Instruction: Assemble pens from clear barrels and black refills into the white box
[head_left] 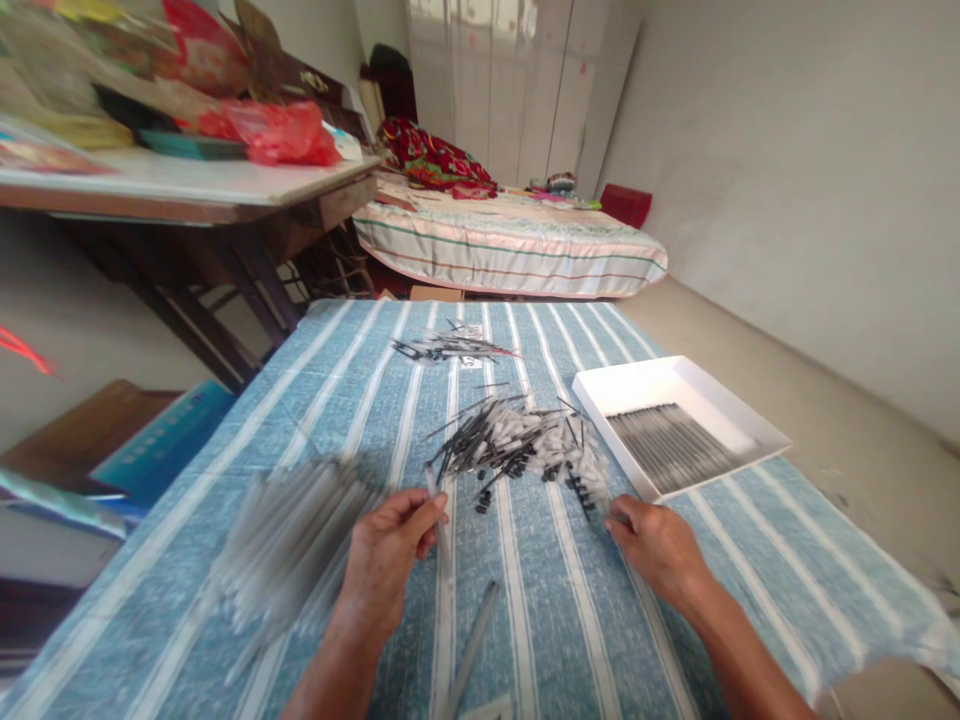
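Note:
My left hand [394,545] pinches a translucent tube [441,530], held upright near the middle of the table. At the right edge of a pile of small black and clear parts [517,440], my right hand [651,545] has its fingers pressed together; what lies between them is too small to make out. Many long translucent tubes [300,530] lie in a blurred heap left of my left hand. A single tube [476,640] rests on the cloth between my forearms. Slim dark-tipped pens or tubes [667,440] lie in a row inside a white box [757,452] at the right.
The table has a blue striped cloth [360,385]. A smaller bunch of thin black parts [454,347] lies towards its far edge. Beyond stands a bed [510,240]. At the left are a side table [285,185] with bags and a blue box [165,450].

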